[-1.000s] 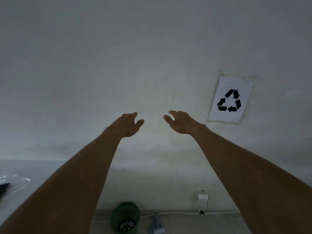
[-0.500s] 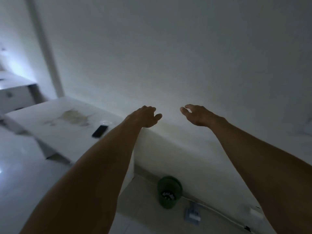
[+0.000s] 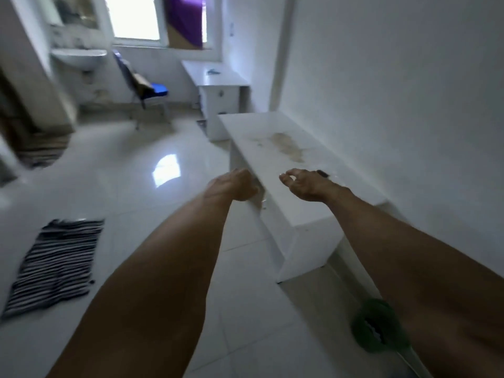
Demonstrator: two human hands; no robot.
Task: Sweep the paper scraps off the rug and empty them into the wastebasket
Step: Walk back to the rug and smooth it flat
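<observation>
Rug (image 3: 54, 264), striped b/w, lies on the tile floor (image 3: 131, 186) low left, well apart from me; too blurred to tell if scraps are on it. Green wastebasket (image 3: 377, 330) sits low right by the wall, partly behind my right forearm, w/ pale bits inside. My left hand (image 3: 231, 186) and right hand (image 3: 308, 185) are stretched fwd, apart, fingers loose, holding nothing, over the near end of the white counter (image 3: 286, 165). No broom or dustpan in view. Risk: glossy floor looks slick, and w/o a tool, hand-gathered scraps could spill on the way across to the basket.
</observation>
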